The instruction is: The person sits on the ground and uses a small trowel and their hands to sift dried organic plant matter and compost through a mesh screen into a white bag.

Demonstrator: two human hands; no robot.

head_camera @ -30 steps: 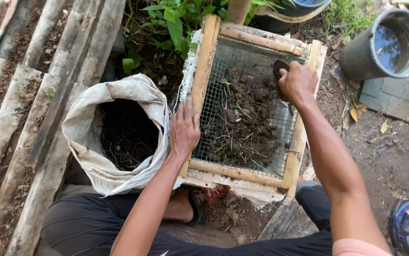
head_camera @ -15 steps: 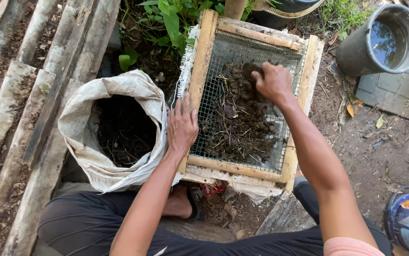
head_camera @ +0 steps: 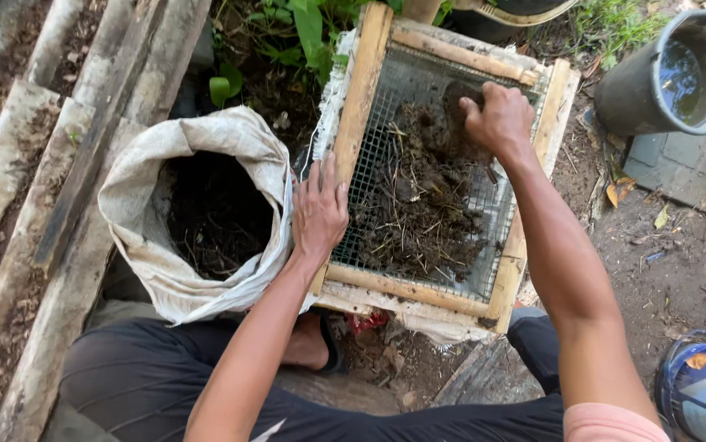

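Observation:
A wooden-framed wire-mesh sieve point(head_camera: 359, 106) sits in front of me, loaded with dark soil, roots and twigs point(head_camera: 418, 205). My left hand point(head_camera: 318, 209) lies flat on the sieve's left rail, fingers spread. My right hand point(head_camera: 498, 119) is closed over a clump of dark soil at the far right part of the mesh, pressing it against the wire. Left of the sieve, a white woven sack point(head_camera: 156, 213) stands open with dark soil point(head_camera: 218, 217) inside.
A grey bucket of water point(head_camera: 680, 78) stands at the upper right on paving blocks. Weathered planks point(head_camera: 50, 164) lie along the left. Green plants point(head_camera: 287, 33) grow beyond the sack. A blue helmet-like object point(head_camera: 705, 393) is at the lower right. Bare earth with dry leaves lies to the right.
My right hand has moved from the sieve's right rail leftward onto the mesh and now presses on the soil. My left hand has stayed on the left rail.

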